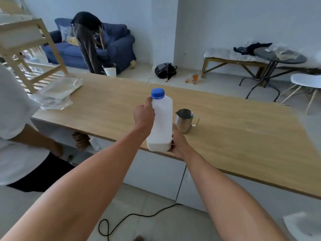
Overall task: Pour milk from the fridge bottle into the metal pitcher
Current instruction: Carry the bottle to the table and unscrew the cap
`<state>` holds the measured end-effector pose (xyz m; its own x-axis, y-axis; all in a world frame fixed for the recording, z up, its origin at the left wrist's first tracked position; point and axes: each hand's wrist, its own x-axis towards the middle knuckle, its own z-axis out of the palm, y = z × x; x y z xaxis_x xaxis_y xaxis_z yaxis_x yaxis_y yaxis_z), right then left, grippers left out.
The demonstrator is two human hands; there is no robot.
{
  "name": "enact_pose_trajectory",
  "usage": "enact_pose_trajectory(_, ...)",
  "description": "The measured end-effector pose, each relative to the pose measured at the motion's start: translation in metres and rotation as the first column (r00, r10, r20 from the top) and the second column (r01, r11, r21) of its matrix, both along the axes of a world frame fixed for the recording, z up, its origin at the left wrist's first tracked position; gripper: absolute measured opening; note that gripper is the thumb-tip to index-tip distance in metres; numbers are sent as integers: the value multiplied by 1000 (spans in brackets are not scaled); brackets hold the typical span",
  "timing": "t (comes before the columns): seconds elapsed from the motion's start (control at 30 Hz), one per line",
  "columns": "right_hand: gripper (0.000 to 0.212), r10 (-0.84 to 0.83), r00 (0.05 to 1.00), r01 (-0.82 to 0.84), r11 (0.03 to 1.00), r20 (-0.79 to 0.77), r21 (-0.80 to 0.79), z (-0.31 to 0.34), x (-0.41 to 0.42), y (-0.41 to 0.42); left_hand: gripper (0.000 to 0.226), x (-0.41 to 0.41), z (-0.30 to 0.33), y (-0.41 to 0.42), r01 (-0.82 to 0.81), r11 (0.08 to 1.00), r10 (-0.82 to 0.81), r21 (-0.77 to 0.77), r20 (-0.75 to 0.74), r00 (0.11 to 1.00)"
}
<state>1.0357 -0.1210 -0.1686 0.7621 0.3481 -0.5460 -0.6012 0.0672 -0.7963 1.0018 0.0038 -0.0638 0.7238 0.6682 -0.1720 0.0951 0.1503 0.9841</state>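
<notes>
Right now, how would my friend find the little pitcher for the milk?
Look at the long wooden counter. Near its front edge, just right of the white bottle held in two hands, stands the metal pitcher. It is the only shiny silver thing there, with a spout and handle.

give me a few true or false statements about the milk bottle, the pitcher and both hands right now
1. The blue screw cap is on the white plastic milk bottle. True.
2. The left hand grips the bottle near its top, and the right hand supports its base. True.
3. The shiny metal pitcher is lying on its side. False: it stands upright on the wooden countertop.
4. Milk is streaming into the pitcher. False: the bottle is capped and upright, so nothing is pouring.
5. The pitcher stands to the left of the bottle. False: it stands to the right of it.
</notes>
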Motion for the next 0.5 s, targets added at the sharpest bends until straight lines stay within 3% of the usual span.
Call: enact_pose_trajectory(0.5,52,-157,984,169,968,79,-185,-31,57,47,69,81,-56,38,207,978,-208,31,12,978)
